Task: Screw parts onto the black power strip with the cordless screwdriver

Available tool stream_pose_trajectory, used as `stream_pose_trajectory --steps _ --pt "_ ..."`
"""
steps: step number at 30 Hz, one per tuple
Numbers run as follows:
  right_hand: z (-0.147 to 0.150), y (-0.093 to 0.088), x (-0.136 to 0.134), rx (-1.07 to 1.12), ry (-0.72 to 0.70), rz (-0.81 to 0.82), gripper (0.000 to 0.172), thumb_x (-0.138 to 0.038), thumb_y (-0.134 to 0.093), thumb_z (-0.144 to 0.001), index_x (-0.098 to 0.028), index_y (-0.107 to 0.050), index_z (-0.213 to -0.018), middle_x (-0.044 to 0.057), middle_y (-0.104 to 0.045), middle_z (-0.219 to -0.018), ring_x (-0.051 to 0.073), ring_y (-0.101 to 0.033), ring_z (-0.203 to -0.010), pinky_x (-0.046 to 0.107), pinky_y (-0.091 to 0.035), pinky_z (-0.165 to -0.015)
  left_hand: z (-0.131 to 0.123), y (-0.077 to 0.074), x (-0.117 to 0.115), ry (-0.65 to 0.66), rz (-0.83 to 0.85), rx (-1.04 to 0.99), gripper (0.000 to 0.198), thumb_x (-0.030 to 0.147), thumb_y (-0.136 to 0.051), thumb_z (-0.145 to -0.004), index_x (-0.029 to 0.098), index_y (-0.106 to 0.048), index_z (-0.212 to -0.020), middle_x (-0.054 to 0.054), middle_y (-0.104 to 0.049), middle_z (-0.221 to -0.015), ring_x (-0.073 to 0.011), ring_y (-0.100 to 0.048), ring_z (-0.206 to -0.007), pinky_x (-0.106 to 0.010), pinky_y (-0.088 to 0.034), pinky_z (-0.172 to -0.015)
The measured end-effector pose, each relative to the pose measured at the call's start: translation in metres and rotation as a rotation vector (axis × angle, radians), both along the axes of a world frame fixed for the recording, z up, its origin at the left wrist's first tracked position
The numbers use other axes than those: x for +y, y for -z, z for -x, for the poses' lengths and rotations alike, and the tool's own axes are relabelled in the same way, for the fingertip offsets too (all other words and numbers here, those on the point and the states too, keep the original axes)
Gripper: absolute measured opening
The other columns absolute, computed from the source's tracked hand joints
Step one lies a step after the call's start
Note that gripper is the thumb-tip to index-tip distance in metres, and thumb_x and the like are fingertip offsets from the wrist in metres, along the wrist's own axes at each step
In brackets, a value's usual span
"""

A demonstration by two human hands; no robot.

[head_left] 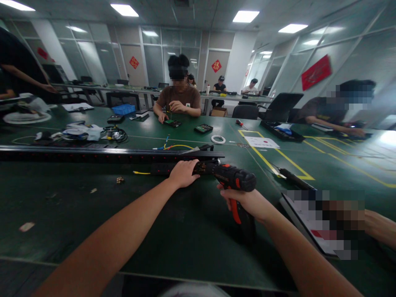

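Observation:
My right hand point(244, 200) is wrapped round the grip of a black and orange power drill point(233, 177), whose front end points left. My left hand point(184, 174) is closed over a short black strip point(161, 168) at its right end, beside the drill's front. Whether the drill's tip touches the strip is hard to tell. Behind the strip lies a long black rail point(108, 154) running off to the left. A yellow wire point(141, 173) sticks out at the strip's left end. Several small brass-coloured pieces point(120, 180) lie on the green table point(148, 235).
Behind the rail are tangled cables point(114, 134), a white ring point(218, 140) and a blue basket point(123, 109). A black tool point(295, 179) and a clipboard point(305, 225) lie at the right, near another person's hand. More people sit across the table.

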State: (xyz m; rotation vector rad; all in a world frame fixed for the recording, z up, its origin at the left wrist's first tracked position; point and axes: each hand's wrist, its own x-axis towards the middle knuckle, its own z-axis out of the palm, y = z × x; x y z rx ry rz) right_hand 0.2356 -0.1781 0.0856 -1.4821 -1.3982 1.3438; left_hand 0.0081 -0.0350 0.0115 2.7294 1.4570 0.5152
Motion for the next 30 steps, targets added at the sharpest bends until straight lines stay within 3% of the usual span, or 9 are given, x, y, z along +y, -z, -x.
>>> stream_pose_trajectory --steps 10,30 --pt "-0.0016 -0.0005 0.0013 -0.04 -0.04 -0.018 0.025 -0.041 -0.077 -0.068 -0.021 -0.067 -0.079 -0.002 -0.062 -0.06 0.019 -0.06 -0.056 0.032 -0.049 -0.057 0.0006 0.0027 0.0025 0.011 0.001 0.003 0.066 0.044 -0.074 -0.1 0.017 -0.05 -0.156 -0.016 -0.067 -0.15 -0.0353 -0.066 -0.137 -0.047 -0.048 -0.115" --pt "-0.0064 0.006 0.0039 -0.031 -0.051 -0.018 0.027 -0.042 -0.078 -0.07 -0.021 -0.067 -0.08 -0.001 -0.065 -0.06 0.019 -0.061 -0.057 0.032 -0.049 -0.058 0.0008 0.0034 0.0019 0.009 -0.007 0.003 0.065 0.044 -0.073 -0.1 0.018 -0.051 -0.155 -0.015 -0.068 -0.149 -0.0342 -0.066 -0.136 -0.046 -0.047 -0.116"
